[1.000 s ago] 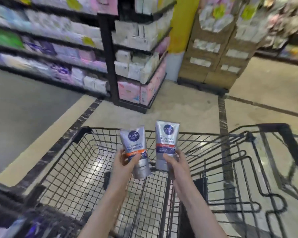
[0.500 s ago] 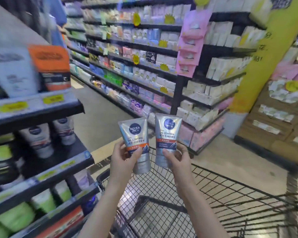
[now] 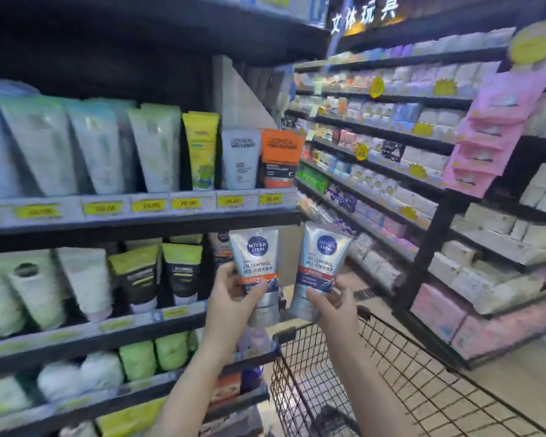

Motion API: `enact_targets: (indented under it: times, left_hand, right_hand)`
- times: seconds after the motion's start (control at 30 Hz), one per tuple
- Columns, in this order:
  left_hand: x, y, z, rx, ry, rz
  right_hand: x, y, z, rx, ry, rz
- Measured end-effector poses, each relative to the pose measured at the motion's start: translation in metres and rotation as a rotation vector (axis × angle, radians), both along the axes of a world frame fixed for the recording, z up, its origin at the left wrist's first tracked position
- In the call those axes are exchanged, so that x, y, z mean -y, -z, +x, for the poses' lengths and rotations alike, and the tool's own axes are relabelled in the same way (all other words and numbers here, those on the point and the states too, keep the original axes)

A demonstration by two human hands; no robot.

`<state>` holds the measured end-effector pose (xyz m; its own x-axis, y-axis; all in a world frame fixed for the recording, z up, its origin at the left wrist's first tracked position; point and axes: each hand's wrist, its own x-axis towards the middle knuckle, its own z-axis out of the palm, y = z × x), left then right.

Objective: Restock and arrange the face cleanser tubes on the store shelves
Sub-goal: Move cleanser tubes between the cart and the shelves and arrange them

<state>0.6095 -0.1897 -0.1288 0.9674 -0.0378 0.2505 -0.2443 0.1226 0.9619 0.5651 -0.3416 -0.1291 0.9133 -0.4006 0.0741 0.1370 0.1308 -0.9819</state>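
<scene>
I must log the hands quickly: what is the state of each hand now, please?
Left hand: closed in a grip on the left Nivea Men tube.
Right hand: closed in a grip on the right Nivea Men tube.

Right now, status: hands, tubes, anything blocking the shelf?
Left hand grips one Nivea tube; right hand grips the other tube. Both upright, off the shelf. Cart below right; nothing blocking.
</scene>
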Motion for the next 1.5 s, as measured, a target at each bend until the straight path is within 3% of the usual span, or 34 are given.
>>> enact_targets:
  times: [0.3,0.7,1.03,1.5]
  left_hand:
    - [-0.033,0.032,0.028,0.019,-0.136,0.138]
    - [-0.018,0.042,0.087,0.026,-0.348,0.277]
    - [-0.003,0.068,0.118,0.145,-0.569,0.545]
    - [-0.002,0.077,0.114,0.037,-0.613,0.948]
  right_hand:
    - [-0.025,0.037,0.04,-0.059,-0.057,0.069]
    - [-0.013,0.06,0.092,-0.102,-0.057,0.069]
    - [-0.002,0.07,0.117,-0.062,-0.076,0.024]
    - [0.002,0.071,0.12,-0.065,-0.059,0.007]
